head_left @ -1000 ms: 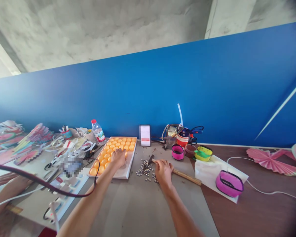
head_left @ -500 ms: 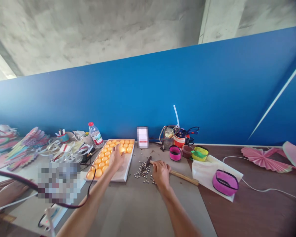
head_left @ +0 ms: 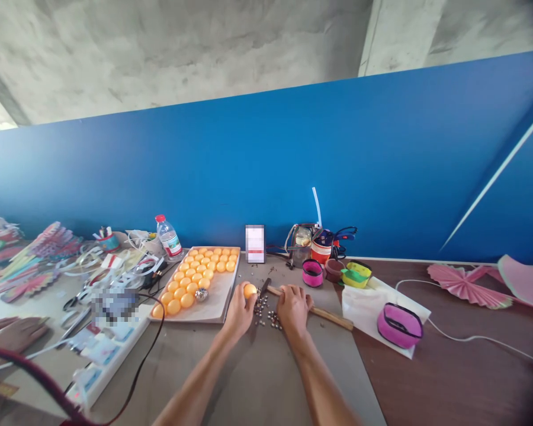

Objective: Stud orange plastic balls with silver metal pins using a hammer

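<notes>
My left hand (head_left: 240,309) holds an orange ball (head_left: 249,290) pinched between its fingers, just right of the white tray (head_left: 220,296). The tray carries several more orange balls (head_left: 190,277) and one small silver piece (head_left: 201,294). My right hand (head_left: 293,306) rests closed on the wooden handle of a hammer (head_left: 320,310) that lies on the table. Between the two hands lies a heap of small silver metal pieces (head_left: 264,309).
Pink bands (head_left: 312,273) (head_left: 397,326), a green-yellow band (head_left: 357,274), cups and a water bottle (head_left: 166,236) stand near the blue wall. Paper fans (head_left: 466,284), a white cable (head_left: 479,338), tools and a power strip (head_left: 106,355) lie around. Another person's hand (head_left: 13,332) is at the far left.
My left hand has left the tray with an orange ball and moved right, close to my right hand. The right hand stays on the hammer handle.
</notes>
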Demonstrator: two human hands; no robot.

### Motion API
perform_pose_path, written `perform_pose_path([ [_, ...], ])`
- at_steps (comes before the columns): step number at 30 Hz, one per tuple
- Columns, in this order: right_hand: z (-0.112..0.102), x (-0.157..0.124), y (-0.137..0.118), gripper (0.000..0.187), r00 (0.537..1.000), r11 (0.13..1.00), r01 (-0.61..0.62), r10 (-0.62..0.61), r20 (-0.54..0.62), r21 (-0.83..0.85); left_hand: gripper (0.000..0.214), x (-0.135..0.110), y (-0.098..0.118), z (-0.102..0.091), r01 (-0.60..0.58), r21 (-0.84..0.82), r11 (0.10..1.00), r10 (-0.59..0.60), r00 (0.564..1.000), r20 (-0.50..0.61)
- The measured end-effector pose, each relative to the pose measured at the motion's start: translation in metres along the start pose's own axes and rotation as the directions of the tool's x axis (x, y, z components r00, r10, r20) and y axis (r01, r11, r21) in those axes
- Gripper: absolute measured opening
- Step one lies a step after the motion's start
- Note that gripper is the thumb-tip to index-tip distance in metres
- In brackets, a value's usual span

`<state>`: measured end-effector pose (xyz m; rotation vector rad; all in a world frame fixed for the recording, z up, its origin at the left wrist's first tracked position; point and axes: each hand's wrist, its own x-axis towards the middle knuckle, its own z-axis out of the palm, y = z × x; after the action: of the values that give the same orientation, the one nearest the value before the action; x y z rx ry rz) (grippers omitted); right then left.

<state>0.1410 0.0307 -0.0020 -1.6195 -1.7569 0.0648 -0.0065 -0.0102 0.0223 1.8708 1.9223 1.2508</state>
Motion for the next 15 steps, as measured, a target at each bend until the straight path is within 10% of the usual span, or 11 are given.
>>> perform_pose_path([
  [15, 0.001, 0.002, 0.014, 0.028, 0.994, 0.990, -0.033, 0.047, 0.099, -0.139, 0.026, 0.011, -0.030, 0.024, 0.066, 0.071, 0.995, -0.069, 0.997, 0.032],
])
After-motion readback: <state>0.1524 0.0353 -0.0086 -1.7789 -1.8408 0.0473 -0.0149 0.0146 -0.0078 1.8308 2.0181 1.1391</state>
